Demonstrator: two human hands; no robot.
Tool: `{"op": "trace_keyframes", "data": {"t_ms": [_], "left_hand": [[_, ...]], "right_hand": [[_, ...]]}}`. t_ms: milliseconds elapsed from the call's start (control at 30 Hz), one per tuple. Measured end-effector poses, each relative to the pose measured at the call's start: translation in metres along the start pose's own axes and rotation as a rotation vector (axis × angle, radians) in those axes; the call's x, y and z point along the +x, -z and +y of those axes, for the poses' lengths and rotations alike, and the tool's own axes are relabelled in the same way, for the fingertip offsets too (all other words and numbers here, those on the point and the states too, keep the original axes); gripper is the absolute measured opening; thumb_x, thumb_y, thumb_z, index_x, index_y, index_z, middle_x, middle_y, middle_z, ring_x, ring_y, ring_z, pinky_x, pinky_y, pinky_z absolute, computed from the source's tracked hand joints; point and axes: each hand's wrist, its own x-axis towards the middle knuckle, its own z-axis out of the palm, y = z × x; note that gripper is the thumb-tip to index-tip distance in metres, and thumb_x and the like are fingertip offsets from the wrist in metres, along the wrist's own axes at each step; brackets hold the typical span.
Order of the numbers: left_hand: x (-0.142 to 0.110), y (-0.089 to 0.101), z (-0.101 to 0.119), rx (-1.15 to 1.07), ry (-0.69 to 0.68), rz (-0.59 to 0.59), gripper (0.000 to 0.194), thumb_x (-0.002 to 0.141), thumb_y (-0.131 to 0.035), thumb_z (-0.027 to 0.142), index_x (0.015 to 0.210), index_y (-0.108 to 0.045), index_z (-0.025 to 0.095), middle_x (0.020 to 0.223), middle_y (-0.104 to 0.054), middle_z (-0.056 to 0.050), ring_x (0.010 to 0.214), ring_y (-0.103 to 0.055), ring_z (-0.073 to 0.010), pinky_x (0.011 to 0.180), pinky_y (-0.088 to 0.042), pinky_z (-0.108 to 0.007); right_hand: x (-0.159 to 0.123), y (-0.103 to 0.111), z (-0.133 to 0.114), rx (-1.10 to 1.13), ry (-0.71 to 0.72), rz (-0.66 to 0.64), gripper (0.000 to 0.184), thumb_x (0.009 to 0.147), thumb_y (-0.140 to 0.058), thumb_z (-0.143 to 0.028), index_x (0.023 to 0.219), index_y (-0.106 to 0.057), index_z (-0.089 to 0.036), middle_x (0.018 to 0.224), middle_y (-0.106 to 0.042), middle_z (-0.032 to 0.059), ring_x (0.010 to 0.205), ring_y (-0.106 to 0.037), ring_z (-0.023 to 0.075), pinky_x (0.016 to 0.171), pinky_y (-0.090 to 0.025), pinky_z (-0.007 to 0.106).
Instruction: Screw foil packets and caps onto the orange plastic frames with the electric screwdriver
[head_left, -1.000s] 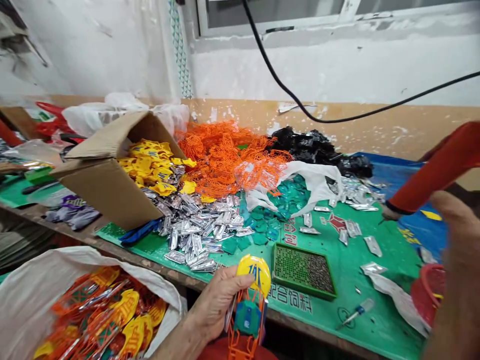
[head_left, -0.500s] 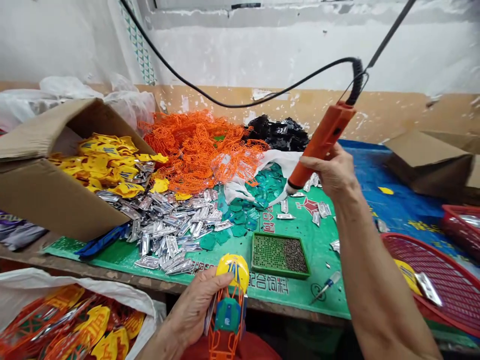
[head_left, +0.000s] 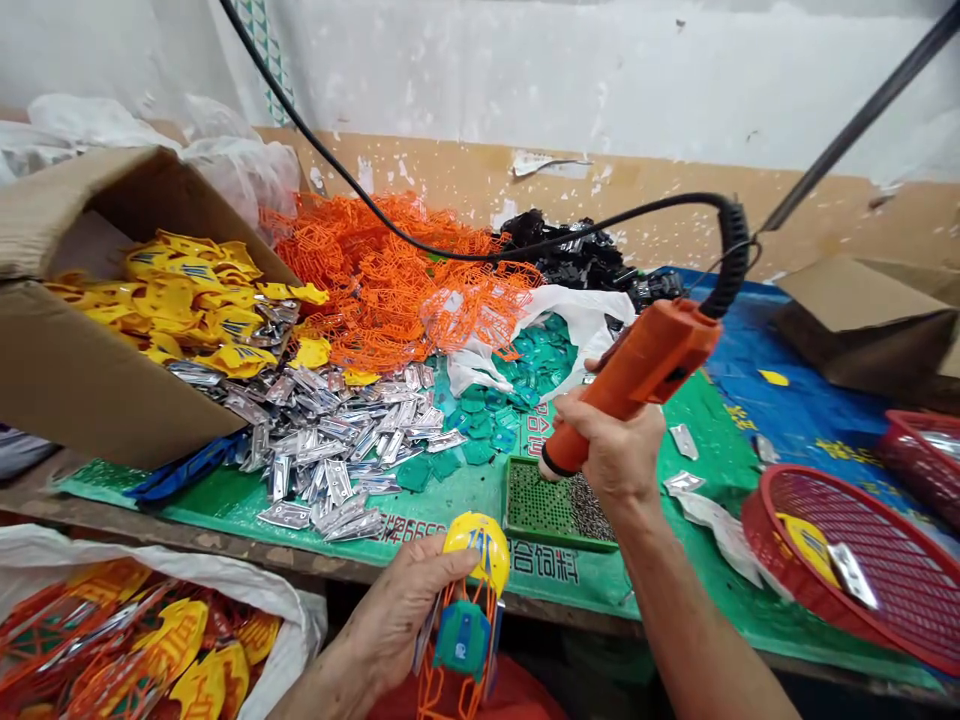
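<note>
My left hand (head_left: 405,600) grips a toy car body (head_left: 463,640) at the table's front edge, thumb on its yellow nose; orange frame bars and a teal panel show behind it. In my right hand (head_left: 622,450) is an orange electric screwdriver (head_left: 637,375), fingers wrapped round its lower barrel. It slants down to the left, with its pale tip over the green screw tray (head_left: 559,540). Whether the tip touches a screw I cannot tell. Small dark screws (head_left: 592,505) fill the tray's right part.
A tilted cardboard box (head_left: 112,385) spills yellow parts (head_left: 195,300). Beyond lie silver plates (head_left: 330,450), orange frames (head_left: 382,280), teal panels (head_left: 480,420) and black parts (head_left: 570,260). A red basket (head_left: 892,560) stands right. The screwdriver's black cable (head_left: 450,250) hangs across.
My right hand has brought the screwdriver down and left, from above the teal panels to the screw tray. The left hand still holds the toy car body. The view has shifted slightly.
</note>
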Motion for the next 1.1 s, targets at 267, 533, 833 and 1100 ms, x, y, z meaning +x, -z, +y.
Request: {"op": "trace_keyframes", "data": {"t_ms": [267, 533, 833, 1100], "left_hand": [[0.002, -0.003, 0.0, -0.027, 0.014, 0.007, 0.035, 0.058, -0.086, 0.032, 0.08, -0.073, 0.008, 0.065, -0.071, -0.005, 0.049, -0.059, -0.0084, 0.047, -0.046, -0.016], [0.004, -0.002, 0.0, 0.007, 0.001, 0.002, 0.032, 0.063, -0.082, 0.032, 0.08, -0.072, 0.008, 0.067, -0.071, -0.006, 0.048, -0.059, -0.0084, 0.047, -0.045, -0.017], [0.004, -0.004, -0.001, 0.041, -0.022, 0.046, 0.037, 0.057, -0.084, 0.035, 0.077, -0.072, 0.008, 0.066, -0.071, -0.007, 0.049, -0.059, -0.0098, 0.047, -0.045, -0.018], [0.001, -0.009, 0.0, 0.005, -0.069, 0.053, 0.028, 0.056, -0.084, 0.033, 0.066, -0.071, 0.011, 0.052, -0.065, -0.001, 0.042, -0.053, -0.0077, 0.044, -0.042, -0.017]], "right_hand": [[-0.003, -0.001, 0.009, 0.01, 0.006, 0.06, 0.05, 0.053, -0.075, -0.022, 0.1, -0.063, -0.015, 0.061, -0.06, -0.0044, 0.05, -0.056, 0.0151, 0.052, -0.048, 0.032], [-0.002, 0.001, 0.017, 0.032, 0.036, 0.054, 0.046, 0.052, -0.075, -0.02, 0.097, -0.063, -0.016, 0.061, -0.06, -0.005, 0.051, -0.054, 0.0139, 0.052, -0.047, 0.031], [-0.006, -0.002, 0.012, 0.002, 0.083, 0.015, 0.036, 0.052, -0.072, -0.018, 0.085, -0.061, -0.017, 0.062, -0.058, -0.005, 0.049, -0.053, 0.0131, 0.049, -0.046, 0.03], [-0.004, 0.003, 0.005, 0.053, 0.073, -0.004, 0.032, 0.054, -0.075, -0.018, 0.083, -0.062, -0.015, 0.063, -0.061, -0.0029, 0.052, -0.055, 0.0141, 0.053, -0.046, 0.032]]}}
